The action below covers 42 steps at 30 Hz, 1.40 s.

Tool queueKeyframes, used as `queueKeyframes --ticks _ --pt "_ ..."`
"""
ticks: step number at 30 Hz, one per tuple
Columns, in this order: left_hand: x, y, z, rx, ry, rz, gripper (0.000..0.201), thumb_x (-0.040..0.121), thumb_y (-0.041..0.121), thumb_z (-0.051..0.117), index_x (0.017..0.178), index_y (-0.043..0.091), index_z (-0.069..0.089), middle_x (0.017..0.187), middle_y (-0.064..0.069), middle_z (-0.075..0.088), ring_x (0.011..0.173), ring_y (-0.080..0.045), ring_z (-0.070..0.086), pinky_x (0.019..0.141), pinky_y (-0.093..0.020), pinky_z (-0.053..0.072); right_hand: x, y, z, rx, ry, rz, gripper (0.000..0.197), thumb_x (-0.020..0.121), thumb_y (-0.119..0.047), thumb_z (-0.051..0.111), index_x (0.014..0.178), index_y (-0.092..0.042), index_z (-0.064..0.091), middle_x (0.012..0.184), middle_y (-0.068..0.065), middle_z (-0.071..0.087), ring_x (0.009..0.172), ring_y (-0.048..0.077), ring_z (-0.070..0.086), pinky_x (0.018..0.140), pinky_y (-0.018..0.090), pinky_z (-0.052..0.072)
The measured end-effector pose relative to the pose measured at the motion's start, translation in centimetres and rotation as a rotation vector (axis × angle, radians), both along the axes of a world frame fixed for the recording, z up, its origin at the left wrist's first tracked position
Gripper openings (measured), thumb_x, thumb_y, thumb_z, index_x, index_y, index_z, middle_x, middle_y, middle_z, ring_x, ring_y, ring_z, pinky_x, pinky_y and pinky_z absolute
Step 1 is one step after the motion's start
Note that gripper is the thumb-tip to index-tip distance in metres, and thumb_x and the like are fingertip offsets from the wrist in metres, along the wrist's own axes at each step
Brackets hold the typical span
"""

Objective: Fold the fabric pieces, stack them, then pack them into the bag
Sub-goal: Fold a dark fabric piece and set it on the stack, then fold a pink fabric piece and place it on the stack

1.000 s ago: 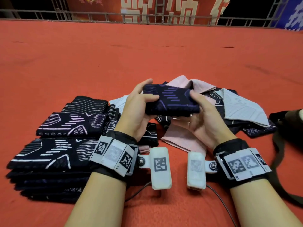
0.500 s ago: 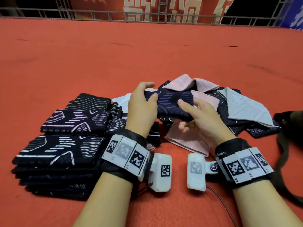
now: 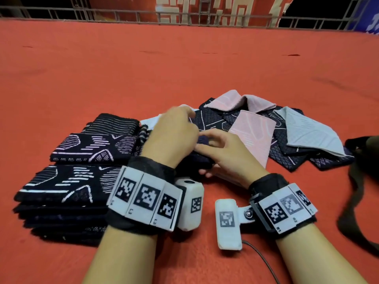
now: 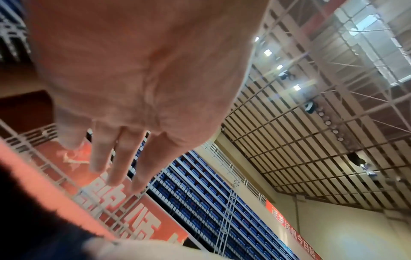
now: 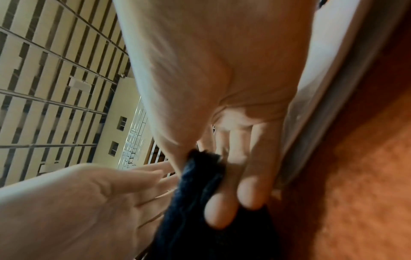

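in the head view the left hand (image 3: 174,138) and right hand (image 3: 225,154) meet over a dark folded fabric piece (image 3: 200,160) low above the red cloth surface (image 3: 184,74); the left hand covers the piece from above, how its fingers lie is blurred here. the bag (image 3: 365,148) sits at the right edge, dark, its strap trailing toward the near edge; i cannot tell what is in it. a stack of folded dark pieces (image 3: 63,189) lies at the left, a second folded stack (image 3: 96,146) behind it, and a loose heap of unfolded pieces (image 3: 266,130) lies beyond the hands. wide bare cloth runs to the railing (image 3: 123,15). in the left wrist view the left hand (image 4: 138,79) shows straight fingers (image 4: 118,158), holding nothing. in the right wrist view the right hand (image 5: 213,84) pinches the folded fabric piece (image 5: 200,202), fingertips (image 5: 251,193) curled against thumb.
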<state>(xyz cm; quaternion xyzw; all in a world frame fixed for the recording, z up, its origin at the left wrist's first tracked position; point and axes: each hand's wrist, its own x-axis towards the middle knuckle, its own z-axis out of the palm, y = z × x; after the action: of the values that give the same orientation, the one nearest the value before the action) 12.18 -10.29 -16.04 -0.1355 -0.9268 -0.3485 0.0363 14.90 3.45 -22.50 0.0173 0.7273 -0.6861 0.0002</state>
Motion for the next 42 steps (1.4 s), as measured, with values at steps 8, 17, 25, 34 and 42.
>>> queueKeyframes --ticks 8,17,25,34,42 --pt "-1.3 0.6 -2.5 -0.244 -0.201 -0.069 0.036 0.096 0.01 0.043 0.125 0.013 0.063 0.135 -0.011 0.061 0.135 -0.028 0.047 0.124 -0.048 -0.001 0.1 1.1 0.2 0.0 -0.144 0.029 0.02 0.095 -0.002 0.063 0.112 -0.009 0.071 0.078 0.015 0.064 0.047 0.015 0.051 0.041 0.025 0.044" --pt "-0.7 0.5 -2.2 -0.292 0.03 -0.035 0.026 0.093 0.012 0.047 0.109 0.024 0.063 0.115 -0.001 0.066 0.117 -0.025 0.056 0.12 -0.051 0.017 0.0 0.7 0.3 -0.143 -0.095 -0.006 0.019 0.091 0.002 0.068 0.11 -0.001 0.066 0.081 0.013 0.066 0.05 0.019 0.06 0.043 0.025 0.054" --pt "-0.3 0.7 -2.1 -0.476 -0.215 -0.067 0.03 0.1 0.025 0.042 0.125 0.021 0.058 0.135 -0.008 0.06 0.132 -0.03 0.048 0.12 -0.06 0.006 0.2 1.2 0.8 0.291 0.114 -0.068 0.029 0.086 -0.01 0.078 0.112 -0.021 0.072 0.1 -0.018 0.07 0.073 -0.001 0.063 0.058 0.027 0.057" --pt "-0.2 0.7 -2.0 -0.558 -0.133 -0.03 0.026 0.097 0.025 0.042 0.115 0.024 0.06 0.132 -0.005 0.061 0.129 -0.028 0.049 0.114 -0.047 0.022 0.0 1.8 0.4 0.5 0.263 0.152 0.037 0.09 -0.002 0.07 0.123 -0.019 0.074 0.113 -0.012 0.076 0.106 -0.003 0.067 0.094 0.015 0.049" --pt "-0.4 0.6 -2.0 -0.575 -0.198 -0.006 0.033 0.099 0.034 0.042 0.124 0.022 0.059 0.137 -0.007 0.06 0.127 -0.029 0.053 0.11 -0.044 0.033 -0.1 1.5 0.2 0.436 0.171 0.111 0.029 0.096 -0.006 0.064 0.121 -0.015 0.074 0.107 -0.001 0.077 0.092 0.006 0.068 0.079 0.009 0.048"
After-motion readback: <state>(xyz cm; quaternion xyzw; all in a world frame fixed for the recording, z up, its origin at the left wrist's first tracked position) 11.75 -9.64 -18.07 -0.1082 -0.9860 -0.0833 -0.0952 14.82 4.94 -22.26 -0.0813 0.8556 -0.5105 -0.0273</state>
